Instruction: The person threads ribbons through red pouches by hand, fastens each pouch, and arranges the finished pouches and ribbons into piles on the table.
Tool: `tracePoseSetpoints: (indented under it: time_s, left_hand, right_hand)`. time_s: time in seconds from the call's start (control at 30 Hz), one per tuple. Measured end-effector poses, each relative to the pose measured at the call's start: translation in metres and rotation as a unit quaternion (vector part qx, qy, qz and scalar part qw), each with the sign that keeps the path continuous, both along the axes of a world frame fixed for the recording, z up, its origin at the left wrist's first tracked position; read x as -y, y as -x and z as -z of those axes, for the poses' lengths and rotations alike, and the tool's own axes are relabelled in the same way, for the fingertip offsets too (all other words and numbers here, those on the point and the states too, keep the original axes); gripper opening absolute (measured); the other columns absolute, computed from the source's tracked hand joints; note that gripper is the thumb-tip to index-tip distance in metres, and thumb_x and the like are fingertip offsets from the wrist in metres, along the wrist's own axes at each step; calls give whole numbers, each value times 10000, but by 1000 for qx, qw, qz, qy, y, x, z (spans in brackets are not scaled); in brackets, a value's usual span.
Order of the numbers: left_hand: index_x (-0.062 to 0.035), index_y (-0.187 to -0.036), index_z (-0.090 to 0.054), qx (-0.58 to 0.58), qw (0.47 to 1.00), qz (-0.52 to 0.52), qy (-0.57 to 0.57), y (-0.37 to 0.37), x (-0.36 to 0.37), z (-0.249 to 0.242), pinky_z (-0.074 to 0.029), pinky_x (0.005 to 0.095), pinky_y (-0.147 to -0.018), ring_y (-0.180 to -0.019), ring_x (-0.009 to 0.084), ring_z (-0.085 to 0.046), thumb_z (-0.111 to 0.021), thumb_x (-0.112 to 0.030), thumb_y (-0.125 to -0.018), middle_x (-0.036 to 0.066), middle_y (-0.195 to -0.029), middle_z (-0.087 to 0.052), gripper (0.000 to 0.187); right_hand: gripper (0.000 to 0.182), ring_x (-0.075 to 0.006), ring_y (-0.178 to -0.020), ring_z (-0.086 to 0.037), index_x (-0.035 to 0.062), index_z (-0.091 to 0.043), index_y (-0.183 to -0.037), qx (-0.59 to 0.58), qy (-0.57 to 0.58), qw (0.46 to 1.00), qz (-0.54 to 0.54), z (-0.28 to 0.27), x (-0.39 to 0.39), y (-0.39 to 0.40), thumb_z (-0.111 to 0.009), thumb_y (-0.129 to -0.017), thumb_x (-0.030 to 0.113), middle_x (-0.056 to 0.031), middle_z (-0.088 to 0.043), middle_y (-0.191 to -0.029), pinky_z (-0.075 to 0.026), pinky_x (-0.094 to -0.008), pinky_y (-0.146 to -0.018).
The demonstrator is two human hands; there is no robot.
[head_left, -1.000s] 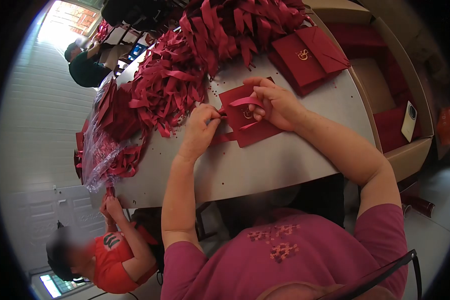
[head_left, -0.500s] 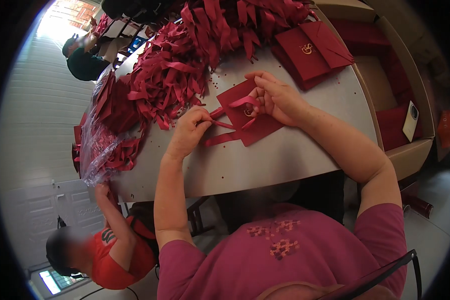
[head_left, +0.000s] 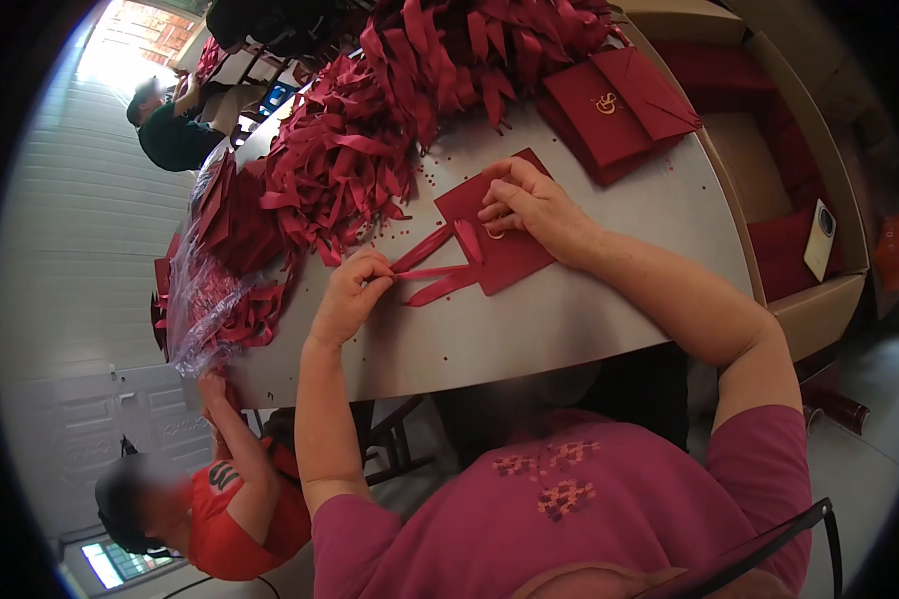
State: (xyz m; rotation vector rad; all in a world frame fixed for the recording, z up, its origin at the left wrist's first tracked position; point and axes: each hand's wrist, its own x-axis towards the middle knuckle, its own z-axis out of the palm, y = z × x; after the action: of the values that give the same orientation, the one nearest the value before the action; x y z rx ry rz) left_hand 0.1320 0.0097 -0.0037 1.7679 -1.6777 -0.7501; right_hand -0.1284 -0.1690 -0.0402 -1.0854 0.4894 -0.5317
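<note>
A flat dark red paper bag point(head_left: 517, 262) with a gold emblem lies on the grey table point(head_left: 529, 329) in front of me. Red ribbon point(head_left: 432, 272) runs out from its left edge in strands. My left hand point(head_left: 350, 295) pinches the ribbon between thumb and fingertips, left of the bag, and the strand is stretched between them. Over the bag's upper right part is my right hand point(head_left: 547, 212), its fingers loosely bent and apart, with nothing seen in it. It covers part of the emblem.
A big heap of ribboned red bags point(head_left: 340, 160) fills the table's far left side. Folded red bags point(head_left: 624, 110) are stacked at the far right. A cardboard box point(head_left: 819, 309) with a phone point(head_left: 819, 241) stands right. A person in orange point(head_left: 240, 519) sits left, by clear plastic point(head_left: 192, 319).
My left hand has moved down and left, drawing the ribbon out. My right hand has let go of the ribbon loop and shifted slightly left over the bag.
</note>
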Motion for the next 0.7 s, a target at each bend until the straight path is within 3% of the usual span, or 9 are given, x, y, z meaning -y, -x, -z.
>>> tracePoseSetpoints:
  time_s: [0.17, 0.23, 0.3, 0.37, 0.43, 0.5, 0.53, 0.6, 0.7]
  left_hand:
    - [25, -860, -620, -50, 998, -19, -32, -3, -1, 2, -446, 266, -779, -863, 155, -574, -639, 8, -839, 55, -907, -613, 33]
    - [22, -873, -624, -50, 997, -35, -43, -12, -5, -1, -442, 254, -761, -851, 132, -563, -628, 3, -854, 44, -898, -608, 27]
    - [19, -885, -628, -51, 996, -50, -52, -21, -6, -4, -437, 241, -743, -839, 109, -553, -617, -2, -870, 33, -889, -603, 29]
    - [10, -929, -630, -41, 993, -110, -28, -26, -5, -7, -421, 218, -714, -818, 78, -529, -601, -13, -888, 22, -866, -585, 56]
    - [7, -953, -625, -31, 995, -97, 0, -7, 10, -22, -414, 211, -709, -813, 68, -518, -596, -16, -894, 19, -869, -577, 70]
    - [4, -1016, -611, -21, 998, -48, 44, 13, 32, -22, -437, 235, -741, -841, 110, -550, -578, -7, -892, 48, -922, -584, 129]
    - [4, -1016, -611, -26, 998, -48, 41, 24, 44, -20, -437, 235, -741, -841, 110, -550, -578, -7, -892, 48, -922, -584, 129]
    - [0, -1059, -603, 83, 985, 29, 151, 45, 69, -20, -473, 304, -811, -925, 222, -598, -579, -6, -874, 109, -1002, -600, 187]
    - [-7, -1092, -599, 114, 981, 46, 153, 63, 99, -15, -474, 372, -881, -1016, 329, -587, -588, -17, -856, 158, -1067, -599, 236]
  right_hand:
    - [287, -181, -1006, -606, 11, -478, -1248, -6, 6, 1000, -13, 1, -1, 1, -492, -997, 148, -107, -552, -1082, -526, -310, -862]
    - [218, -182, -1013, -605, -1, -565, -1140, -59, 339, 939, -3, 4, -6, 3, -561, -937, 77, -97, -571, -1088, -508, -309, -882]
    - [215, -231, -1057, -599, -9, -612, -1079, -56, 409, 911, -11, 9, -15, 3, -608, -866, 21, -103, -594, -1111, -489, -333, -922]
    - [277, -295, -1106, -575, -9, -608, -1124, -35, 575, 818, 8, 21, -20, -2, -611, -848, 17, -135, -599, -1158, -477, -366, -957]
    - [285, -322, -1141, -552, -10, -619, -1130, -47, 585, 809, -16, 20, -22, -2, -592, -848, 12, -138, -602, -1194, -464, -388, -980]
    - [250, -308, -1131, -565, -12, -624, -1128, -88, 706, 702, -25, 22, -23, -3, -547, -894, 31, -146, -601, -1196, -463, -365, -980]
    - [250, -308, -1131, -565, -12, -624, -1128, -91, 704, 704, -30, 21, -21, -2, -547, -894, 31, -146, -601, -1196, -463, -365, -980]
    - [246, -273, -1099, -592, -19, -618, -1144, -46, 436, 898, -31, 13, -8, -1, -503, -943, 64, -151, -612, -1171, -458, -332, -976]
    - [264, -170, -1025, -598, -13, -608, -1166, -26, 250, 968, -10, 8, 2, 3, -459, -998, 126, -99, -638, -1132, -469, -300, -933]
